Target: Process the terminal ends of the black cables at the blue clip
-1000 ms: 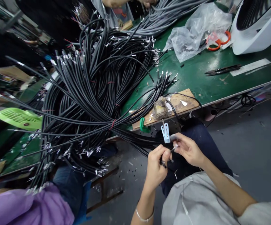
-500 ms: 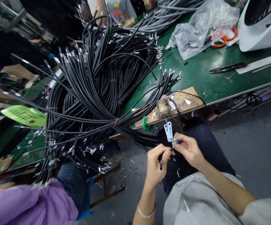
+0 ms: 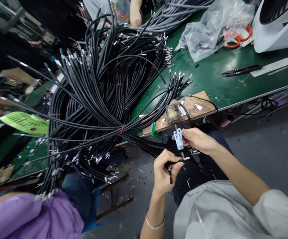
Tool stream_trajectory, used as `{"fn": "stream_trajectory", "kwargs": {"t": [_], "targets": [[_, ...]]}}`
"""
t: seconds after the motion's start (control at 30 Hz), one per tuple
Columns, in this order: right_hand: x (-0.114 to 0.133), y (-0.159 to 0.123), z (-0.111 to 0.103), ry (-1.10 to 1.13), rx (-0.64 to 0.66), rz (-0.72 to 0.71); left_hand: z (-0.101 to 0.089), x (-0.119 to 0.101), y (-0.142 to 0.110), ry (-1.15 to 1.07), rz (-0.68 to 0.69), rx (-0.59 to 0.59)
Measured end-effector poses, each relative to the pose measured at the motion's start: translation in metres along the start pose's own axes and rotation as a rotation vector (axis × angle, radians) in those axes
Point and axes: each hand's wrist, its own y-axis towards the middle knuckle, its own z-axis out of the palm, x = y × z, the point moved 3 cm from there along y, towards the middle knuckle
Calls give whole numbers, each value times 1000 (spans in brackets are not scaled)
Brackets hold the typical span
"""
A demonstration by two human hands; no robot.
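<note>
- Your right hand (image 3: 198, 141) has moved up since the earlier frame, away from your left hand (image 3: 162, 174) to beside the blue clothespin (image 3: 179, 140).
- The black cable bundle (image 3: 109, 122) overhangs the edge; a hard tug could drag loops down or tangle them, I judge.
- The grimy block (image 3: 173, 113) on the wooden board (image 3: 196, 105) looks like a small motor; if its shaft turns, it could catch your fingers or a loose wire.
- Your left fingers grasp a black cable, its silvery end (image 3: 186, 158) just below the clothespin; a loose pinch could let it slip, and rubbing could fray it. Your right fingers are bent behind the clothespin; you cannot tell from here what they hold.
- Around you: grey floor (image 3: 265, 146) with scraps, a co-worker in purple (image 3: 34, 215) on your left, another person's hand (image 3: 135, 17) across from you.
- Your green worktop (image 3: 206, 79) is scuffed, carrying a white fan (image 3: 270, 38), crumpled plastic bag (image 3: 201, 39), orange-handled scissors (image 3: 249, 32) and dark snips (image 3: 243, 70).
</note>
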Motion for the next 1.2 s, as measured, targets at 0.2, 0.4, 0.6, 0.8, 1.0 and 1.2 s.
{"fn": "stream_trajectory", "kwargs": {"t": [0.2,0.4,0.6,0.8,1.0,1.2], "targets": [[-14,6,19,168,21,-76,0,4,6,-72,-60,-46],[-22,-15,13,-242,249,-238,-5,10,-6,2,-140,32],[-23,-42,17,-607,-31,-596,-7,12,-13,149,-237,64],[-55,-42,26,135,138,-86,-5,7,-4,-15,1,139],[-41,-23,6,34,-57,-88,3,4,-3,54,6,59],[-15,1,9,90,-54,-117,2,4,-2,-22,44,-43]]}}
